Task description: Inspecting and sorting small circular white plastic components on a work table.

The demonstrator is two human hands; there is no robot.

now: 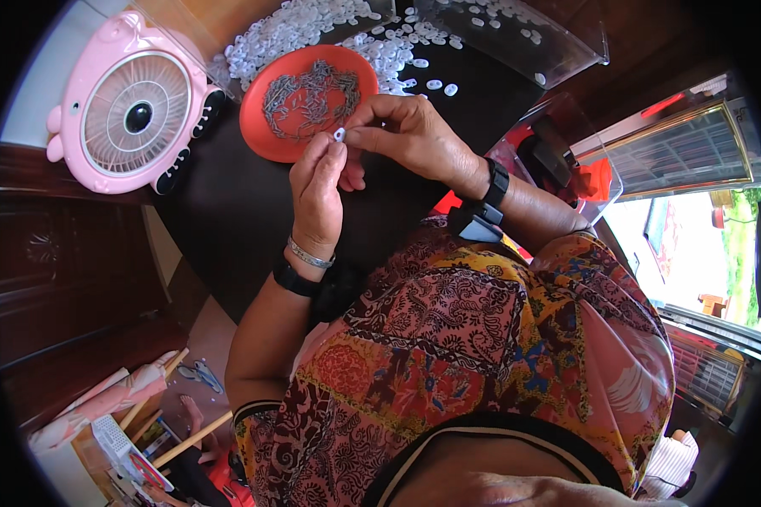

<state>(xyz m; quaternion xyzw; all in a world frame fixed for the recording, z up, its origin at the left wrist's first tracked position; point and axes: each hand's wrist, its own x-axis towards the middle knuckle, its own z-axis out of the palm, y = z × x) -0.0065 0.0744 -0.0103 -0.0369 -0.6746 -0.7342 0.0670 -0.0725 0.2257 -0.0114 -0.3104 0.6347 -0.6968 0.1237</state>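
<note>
Over the near edge of an orange-red plate (254,127), my two hands meet fingertip to fingertip. My left hand (317,176) is closed, its thumb and finger pinching a small white oval plastic piece (339,134) with a dark spot in its middle. From the right, my right hand (410,139) comes in with thumb and forefinger pressed together against the piece; anything else between them is too small to make out. Many small thin grey metal pieces (313,97), screw- or pin-like, lie on the plate. Behind it spreads a heap of similar white oval pieces (287,29).
A pink animal-shaped fan (135,114) stands at the left of the dark table (220,228). A clear plastic bin (516,42) lies at the back right, white pieces in it. Another clear box (600,169) with red and black things stands beyond my right forearm.
</note>
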